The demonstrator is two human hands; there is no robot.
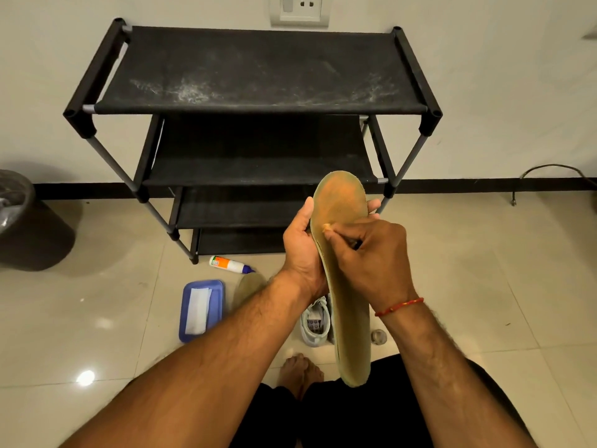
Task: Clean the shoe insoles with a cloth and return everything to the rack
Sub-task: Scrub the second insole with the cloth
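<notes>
The person stands at the black shoe rack [258, 72], its fabric shelves slung on grey metal tubes and the top one streaked with pale dust. The left hand [303, 250] grips a long, flat insole [351, 321] from the side, thumb along the near edge and fingers wrapped behind it, holding it upright with the rounded toe end up in front of the lower shelves. Its face is a dull olive-tan, matte, with an orange smudge near the toe. The right hand [371, 257] lies over the middle of the insole, fingers curled tight and one nail-tip pressed to the surface; I can't tell whether anything is tucked inside the curl. A red thread [399, 307] circles that wrist. Down on the glossy beige tiles sit a blue plastic tray [217, 287] with a folded white cloth [198, 310] in it, a white squeeze bottle [229, 264] lying on its side, a second insole [250, 286] and a white shoe [315, 324].
</notes>
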